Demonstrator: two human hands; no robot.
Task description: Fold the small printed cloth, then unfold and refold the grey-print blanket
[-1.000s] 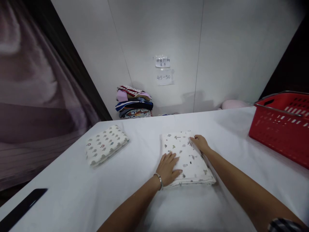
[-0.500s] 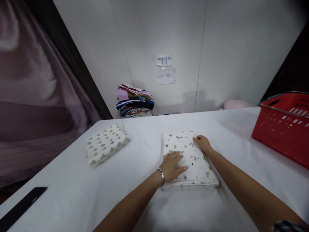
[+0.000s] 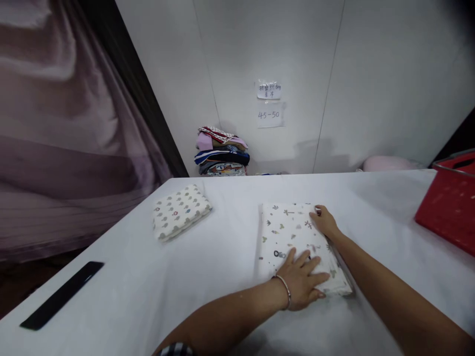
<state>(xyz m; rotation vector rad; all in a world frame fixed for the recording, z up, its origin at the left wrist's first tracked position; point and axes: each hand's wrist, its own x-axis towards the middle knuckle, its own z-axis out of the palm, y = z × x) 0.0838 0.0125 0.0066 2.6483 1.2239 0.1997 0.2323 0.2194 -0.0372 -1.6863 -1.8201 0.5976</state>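
Note:
A folded white cloth [image 3: 284, 232] printed with small palm trees and leaves lies flat on the white-covered table [image 3: 208, 296]. My left hand [image 3: 302, 279], wearing a silver bracelet, rests on its near part with fingers spread. At the far right corner, my right hand [image 3: 325, 222] has its thumb and fingers curled around the cloth's edge; the fingertips are partly hidden. To the left lies a second folded white cloth [image 3: 181, 210], patterned with grey-green round shapes, apart from both hands.
A long black flat object [image 3: 63, 295] lies at the table's left. On the right stands a red plastic basket [image 3: 451, 207]. A stack of folded clothes [image 3: 222, 157] sits beyond the far edge, below paper notes [image 3: 270, 114] on the wall. A pinkish curtain [image 3: 74, 148] hangs left.
My left hand has slid right and nearer to me over the printed cloth, its fingers now spread wider. The right hand stays at the far right corner. The view has turned slightly left.

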